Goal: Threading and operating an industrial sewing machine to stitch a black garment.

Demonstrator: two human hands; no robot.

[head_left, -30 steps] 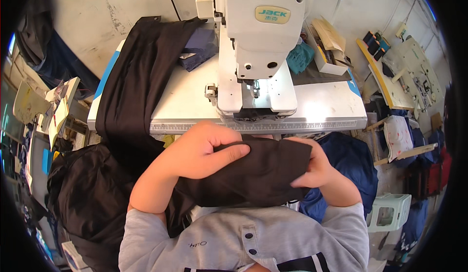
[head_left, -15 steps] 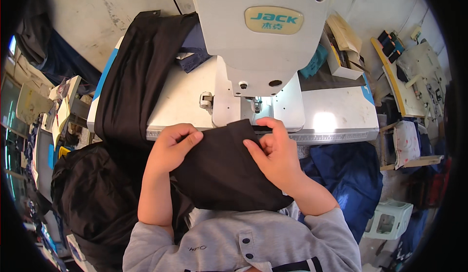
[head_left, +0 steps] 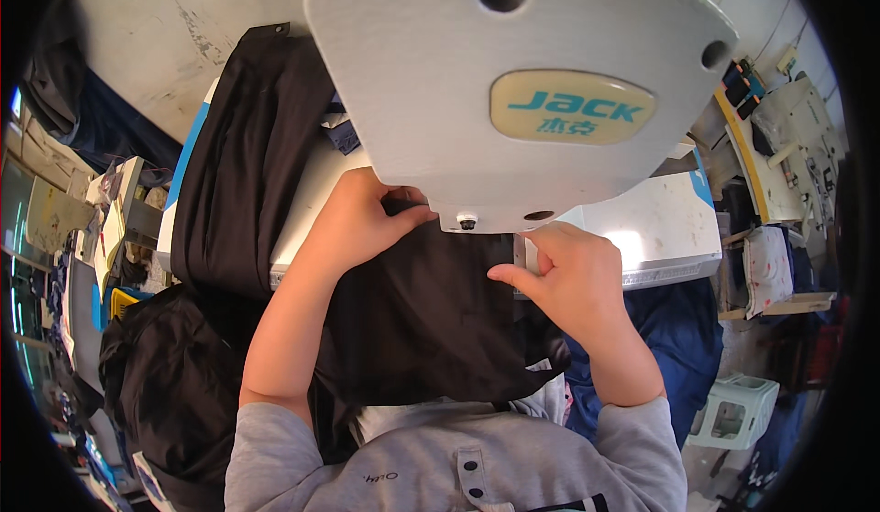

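Note:
A piece of black cloth (head_left: 422,319) runs from my lap up under the head of a white sewing machine (head_left: 403,118). My left hand (head_left: 367,219) is closed on its upper left part, thumb against fingers, left of the machine's lower end. Along the cloth's right edge is my right hand (head_left: 582,274), thumb stretched out apart from the index finger, which reaches up to the machine head. The machine head hides the needle area, the cloth's far edge and the tips of some right fingers.
Long black fabric (head_left: 247,164) drapes over the left of the white sewing table (head_left: 669,228). More black cloth (head_left: 174,374) is bundled at my left, and dark blue cloth (head_left: 674,347) hangs at my right. A pale plastic stool (head_left: 733,411) stands on the floor at right.
Both hands have moved forward with the black cloth, its far edge now beneath the machine head. My right thumb has come off the cloth's folded edge. The machine looks larger and nearer.

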